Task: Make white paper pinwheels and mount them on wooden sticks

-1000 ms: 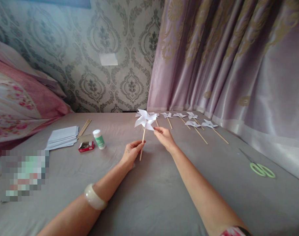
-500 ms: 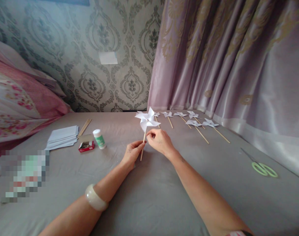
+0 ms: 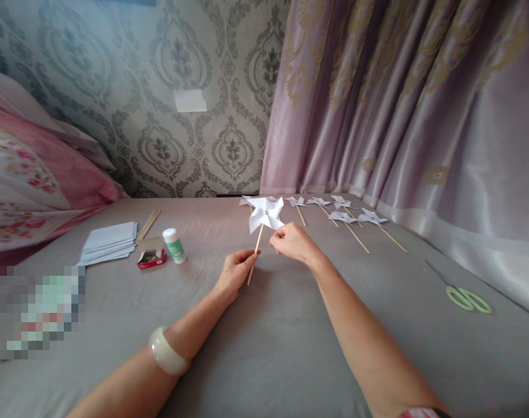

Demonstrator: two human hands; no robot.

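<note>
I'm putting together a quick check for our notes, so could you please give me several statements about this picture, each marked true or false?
1. The left hand holds a white pinwheel by its stick. True.
2. The right hand is holding the scissors. False: the scissors lie on the grey cloth, apart from the right hand.
3. A pale bangle is on the left arm. True.
4. The red box stands right of the bottle. False: the red box is left of the bottle.
5. The paper stack lies left of the red box. True.
</note>
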